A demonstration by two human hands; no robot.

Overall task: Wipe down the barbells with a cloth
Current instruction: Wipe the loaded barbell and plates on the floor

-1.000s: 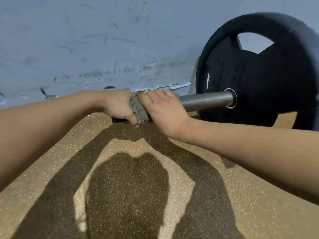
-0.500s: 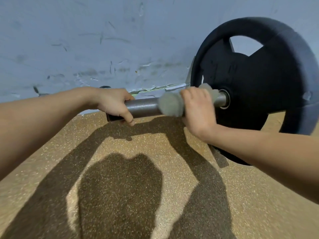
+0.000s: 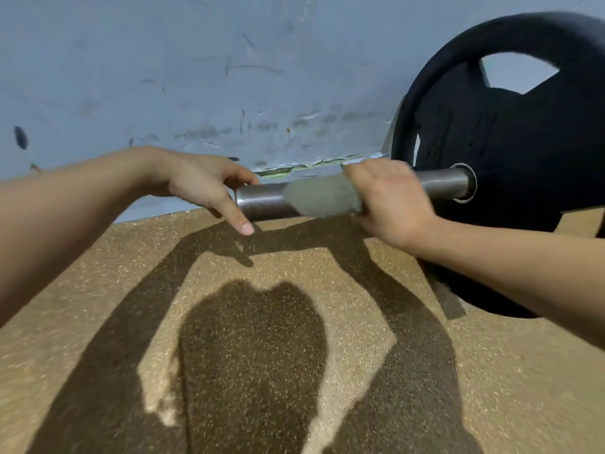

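my right hand [image 3: 391,201] curls over the grey cloth [image 3: 322,198], holding it wrapped round the barbell sleeve [image 3: 262,202], which runs left to right above the speckled floor [image 3: 491,371]. my left hand [image 3: 203,185] sits at the sleeve's left end, fingers loose, thumb pointing down, gripping nothing. the black weight plate [image 3: 523,165] stands at the right, by the scuffed blue wall [image 3: 196,77].

Scuffed pale-blue wall [image 3: 196,77] behind, peeling along its base; speckled tan floor [image 3: 523,371] below, dark shadows [image 3: 252,355] sprawling across it.
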